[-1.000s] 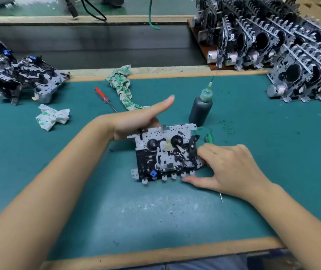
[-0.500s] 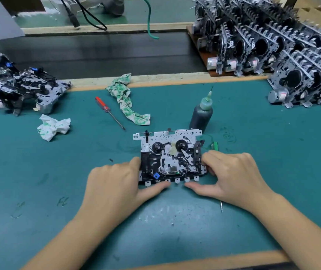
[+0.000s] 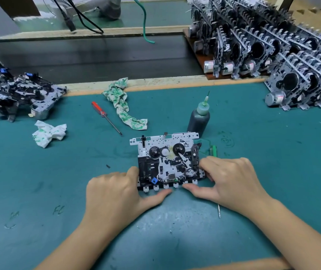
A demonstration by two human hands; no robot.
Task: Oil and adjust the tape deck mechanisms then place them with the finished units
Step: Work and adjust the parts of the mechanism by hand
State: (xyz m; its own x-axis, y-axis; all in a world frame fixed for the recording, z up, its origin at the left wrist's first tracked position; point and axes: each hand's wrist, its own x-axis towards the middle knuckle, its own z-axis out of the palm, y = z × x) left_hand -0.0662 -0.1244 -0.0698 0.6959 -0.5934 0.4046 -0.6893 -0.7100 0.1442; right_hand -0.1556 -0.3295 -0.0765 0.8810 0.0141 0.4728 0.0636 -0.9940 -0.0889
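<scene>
We see a green-topped table [image 3: 253,172] with rows of finished units [image 3: 272,55] standing on edge along its far right, some on a brown board. A heap of loose mechanisms [image 3: 13,94] lies at the far left edge. In the middle of the table, flat and face up, sits the tape deck mechanism [image 3: 167,158] we are working on. Our left hand [image 3: 115,193] grips its near left corner, fingers curled against the left edge and thumb stretched along the row of tabs in front. Our right hand [image 3: 231,182] grips the near right corner the same way, fingers curled on the right edge, thumb along the front. A patterned rag [image 3: 122,106] lies twisted behind the mechanism, and a crumpled white wipe [image 3: 48,132] sits well to the left. A dark oil bottle [image 3: 198,119] with a green nozzle stands just behind the mechanism's far right corner. A red-handled screwdriver [image 3: 105,116] lies beside the rag. A small green-handled tool [image 3: 213,151] pokes out just past our right fingers.
</scene>
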